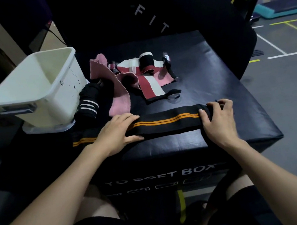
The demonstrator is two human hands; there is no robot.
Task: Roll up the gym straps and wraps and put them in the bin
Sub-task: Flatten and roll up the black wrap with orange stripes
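A black wrap with orange stripes point(166, 122) lies stretched flat across the near part of the black soft box point(215, 76). My left hand point(117, 134) rests flat on the wrap's left part with straight fingers. My right hand point(217, 119) pinches the wrap's right end, fingers curled over its folded edge. Behind lie a pink wrap point(117, 90), a maroon and white wrap point(149, 83) and a black wrap with white stripes point(87, 104). The white bin point(45, 88) stands at the back left, and nothing shows inside it.
The bin sits on a clear lid point(48, 127) at the box's left edge. A black punch bag point(149, 16) stands behind the box. Grey gym floor with painted lines point(277, 46) lies to the right. My knees are below the box's front.
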